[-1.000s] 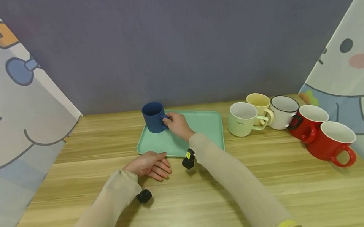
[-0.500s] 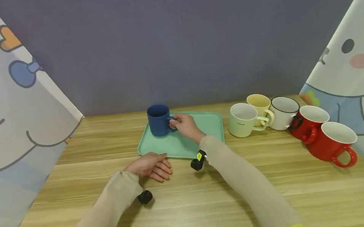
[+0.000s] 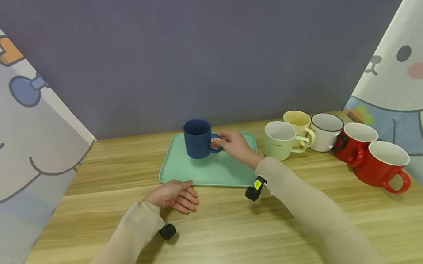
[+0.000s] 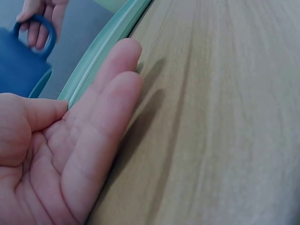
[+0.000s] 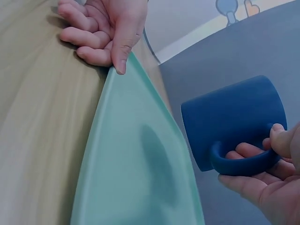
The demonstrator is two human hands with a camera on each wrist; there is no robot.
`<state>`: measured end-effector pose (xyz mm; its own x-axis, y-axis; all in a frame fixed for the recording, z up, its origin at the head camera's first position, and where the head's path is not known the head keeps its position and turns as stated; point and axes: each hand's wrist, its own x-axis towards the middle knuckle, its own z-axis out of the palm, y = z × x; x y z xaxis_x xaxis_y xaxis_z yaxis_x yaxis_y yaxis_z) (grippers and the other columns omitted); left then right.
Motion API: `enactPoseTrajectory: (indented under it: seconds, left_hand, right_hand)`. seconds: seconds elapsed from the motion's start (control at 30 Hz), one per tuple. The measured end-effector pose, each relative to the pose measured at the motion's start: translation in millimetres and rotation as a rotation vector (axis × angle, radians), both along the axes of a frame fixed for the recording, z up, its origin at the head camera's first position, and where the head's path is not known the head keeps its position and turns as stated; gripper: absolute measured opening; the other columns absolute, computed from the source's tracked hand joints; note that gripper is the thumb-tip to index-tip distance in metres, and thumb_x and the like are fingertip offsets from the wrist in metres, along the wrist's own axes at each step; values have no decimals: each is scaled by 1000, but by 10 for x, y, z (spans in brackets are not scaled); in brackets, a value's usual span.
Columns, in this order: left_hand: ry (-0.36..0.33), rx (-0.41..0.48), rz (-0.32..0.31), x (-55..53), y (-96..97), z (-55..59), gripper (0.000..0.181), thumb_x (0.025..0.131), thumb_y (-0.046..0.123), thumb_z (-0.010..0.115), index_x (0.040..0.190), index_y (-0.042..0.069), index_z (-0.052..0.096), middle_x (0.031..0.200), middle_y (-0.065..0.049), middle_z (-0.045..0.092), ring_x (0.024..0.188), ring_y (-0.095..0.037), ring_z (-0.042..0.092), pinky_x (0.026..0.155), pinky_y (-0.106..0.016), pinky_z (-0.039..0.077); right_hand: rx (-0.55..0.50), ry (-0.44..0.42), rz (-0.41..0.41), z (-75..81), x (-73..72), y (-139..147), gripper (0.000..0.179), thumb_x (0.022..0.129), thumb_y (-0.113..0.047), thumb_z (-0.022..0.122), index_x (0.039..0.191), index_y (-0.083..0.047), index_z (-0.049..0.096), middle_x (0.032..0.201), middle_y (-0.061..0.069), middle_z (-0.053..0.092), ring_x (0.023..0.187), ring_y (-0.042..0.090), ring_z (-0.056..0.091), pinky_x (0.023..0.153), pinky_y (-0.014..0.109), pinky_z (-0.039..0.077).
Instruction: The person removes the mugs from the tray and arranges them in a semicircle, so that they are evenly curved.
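My right hand (image 3: 233, 144) grips the handle of a dark blue mug (image 3: 198, 140), fingers through the loop in the right wrist view. The mug (image 5: 232, 119) is held up above the mint green tray (image 5: 126, 154), with a shadow on the tray's surface below. At the tray's near left edge lies my left hand (image 3: 173, 196), palm turned to the side and fingers relaxed. Its thumb touches the tray rim in the left wrist view, while the other fingers (image 4: 110, 108) extend just over the wooden table.
Right of the tray stand a pale green mug (image 3: 279, 143), a yellow mug (image 3: 295, 121), a white mug (image 3: 322, 135) with a black rim, and two red mugs (image 3: 373, 171). A grey wall (image 3: 201, 53) closes the back; printed panels (image 3: 28, 142) flank the wooden table (image 3: 225, 237).
My right hand has carried the blue mug rightward, from the tray's back left corner toward its middle. My left hand has stayed at the tray's edge.
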<state>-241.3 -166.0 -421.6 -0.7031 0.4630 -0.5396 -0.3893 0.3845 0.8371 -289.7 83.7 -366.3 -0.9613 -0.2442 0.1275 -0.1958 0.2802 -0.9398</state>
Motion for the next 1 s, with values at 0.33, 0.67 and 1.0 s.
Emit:
enactPoseTrajectory:
  seconds: [0.33, 0.67, 1.0]
  left_hand:
    - [17, -4, 2, 2, -1, -9, 48, 110, 32, 34, 108, -7, 64, 93, -13, 72, 77, -23, 72, 73, -41, 60]
    - [27, -13, 6, 22, -23, 17, 48, 110, 31, 34, 108, -7, 64, 94, -12, 72, 77, -22, 72, 73, -40, 60]
    - [26, -21, 4, 25, 10, 16, 48, 110, 30, 33, 108, -6, 64, 94, -12, 72, 77, -22, 71, 73, -40, 60]
  right_hand:
    - [18, 43, 40, 79, 287, 390, 19, 103, -5, 54, 106, 12, 61, 107, 27, 69, 106, 39, 66, 88, 43, 56]
    - [47, 51, 74, 41, 595, 759, 19, 103, -2, 53, 108, 15, 60, 106, 27, 69, 105, 38, 66, 88, 40, 56]
    - [12, 70, 72, -22, 896, 1241, 18, 101, 3, 52, 108, 19, 58, 106, 33, 67, 94, 8, 69, 84, 29, 57]
